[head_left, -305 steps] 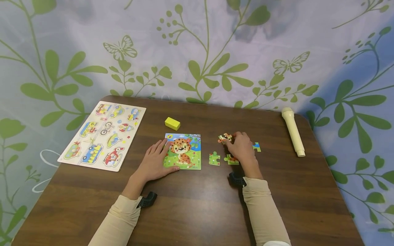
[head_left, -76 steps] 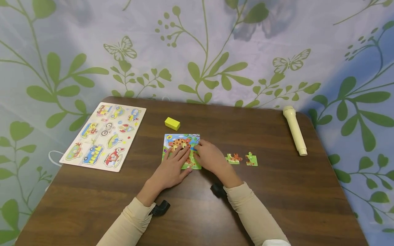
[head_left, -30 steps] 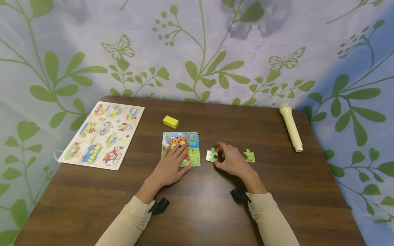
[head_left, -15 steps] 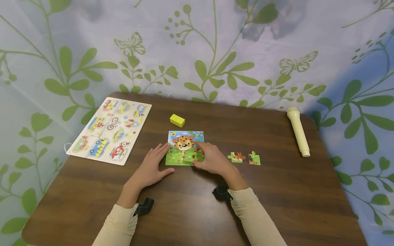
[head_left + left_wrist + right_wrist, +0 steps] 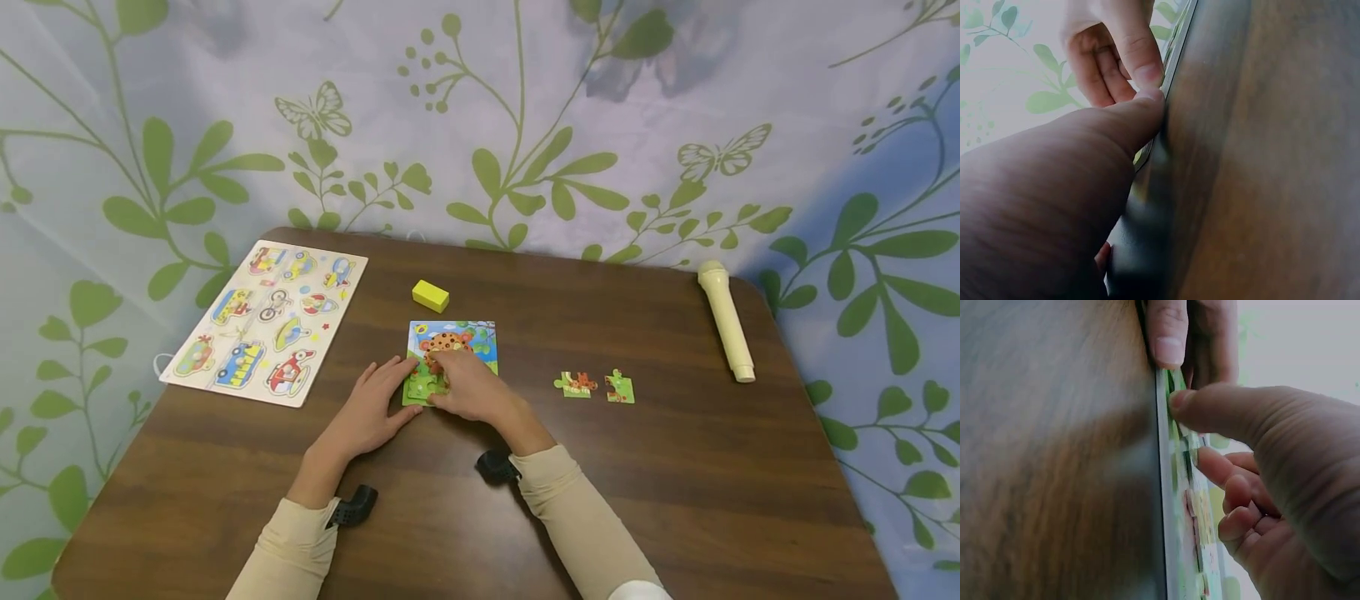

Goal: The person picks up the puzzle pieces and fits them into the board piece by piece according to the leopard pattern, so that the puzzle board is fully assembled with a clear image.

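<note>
A leopard jigsaw puzzle (image 5: 484, 337) in a square board lies at mid-table in the head view. My right hand (image 5: 480, 389) reaches across it and pinches a green puzzle piece (image 5: 424, 387) at the board's lower left corner, low over the picture; the fingers hide much of the leopard. At the board's left edge rests my left hand (image 5: 365, 414), fingers extended, thumb at the near corner. In the right wrist view my right thumb (image 5: 1210, 407) is right at the green layer of the board. Two loose puzzle pieces, one orange and green (image 5: 577, 384), one mostly green (image 5: 620, 387), lie to the right.
A yellow block (image 5: 431, 296) sits behind the puzzle. To the left lies a wooden vehicle peg board (image 5: 315, 333). A cream microphone-shaped stick (image 5: 725, 321) stretches along the table's right side. A leaf-patterned cloth (image 5: 480, 125) rises behind the table.
My right hand brought a green piece from the right onto the board and across to its lower left. My left hand slid from the picture to the board's left edge.
</note>
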`<state>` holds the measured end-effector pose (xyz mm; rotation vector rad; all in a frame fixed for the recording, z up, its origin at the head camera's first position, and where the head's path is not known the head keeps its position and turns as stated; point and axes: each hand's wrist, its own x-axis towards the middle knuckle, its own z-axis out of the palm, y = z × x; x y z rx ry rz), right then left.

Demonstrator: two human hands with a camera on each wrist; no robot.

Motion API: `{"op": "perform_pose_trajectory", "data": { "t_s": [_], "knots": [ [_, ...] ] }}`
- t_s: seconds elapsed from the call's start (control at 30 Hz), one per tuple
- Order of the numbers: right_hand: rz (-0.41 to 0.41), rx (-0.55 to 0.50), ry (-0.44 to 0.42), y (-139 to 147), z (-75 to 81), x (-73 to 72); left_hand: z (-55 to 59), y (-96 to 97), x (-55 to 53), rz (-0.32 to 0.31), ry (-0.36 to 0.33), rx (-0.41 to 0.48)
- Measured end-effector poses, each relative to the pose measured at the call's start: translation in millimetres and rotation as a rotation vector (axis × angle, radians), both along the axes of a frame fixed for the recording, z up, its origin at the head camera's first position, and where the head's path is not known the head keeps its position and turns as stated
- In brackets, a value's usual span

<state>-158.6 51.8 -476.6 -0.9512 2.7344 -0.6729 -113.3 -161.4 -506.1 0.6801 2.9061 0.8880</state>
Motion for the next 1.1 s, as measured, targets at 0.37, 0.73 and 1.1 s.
{"op": "perform_pose_trajectory", "data": {
  "t_s": [0.37, 0.73, 1.1],
  "knots": [
    [0.005, 0.085, 0.028, -1.5, 5.1, 6.4, 3.8, 1.1, -2.8, 0.007, -0.008, 0.009],
    [-0.077, 0.014, 0.042, -4.7, 2.9, 11.7, -0.4, 5.4, -6.3, 0.098, 0.083, 0.064],
    [-0.108, 0.028, 0.019, -3.6, 4.0, 13.2, 0.2, 5.4, -6.2, 0.102, 0.076, 0.071]
  ]
}}
